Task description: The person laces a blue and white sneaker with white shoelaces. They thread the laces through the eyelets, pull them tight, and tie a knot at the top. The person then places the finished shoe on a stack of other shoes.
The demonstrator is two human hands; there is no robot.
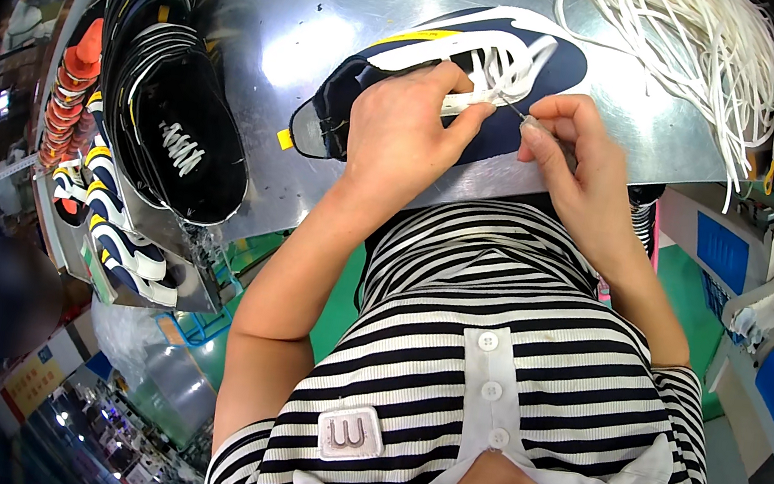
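Navy shoe upper [559, 62] on metal table [272, 102]; left hand [407, 129] pinching it, right hand [577, 159] gripping thin tool [512, 109].

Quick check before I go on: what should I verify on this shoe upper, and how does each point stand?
1. Shoe upper steadied: ok, the left hand grips it at the opening's near edge.
2. Thin tool secure: ok, pinched between the right hand's thumb and fingers.
3. Tool tip seated in an eyelet: cannot tell, too small to see.
4. White lacing lying flat: not ok, a strand near the toe looks slack.
5. Loose laces clear of the right hand: ok, the pile lies apart, farther up the table.
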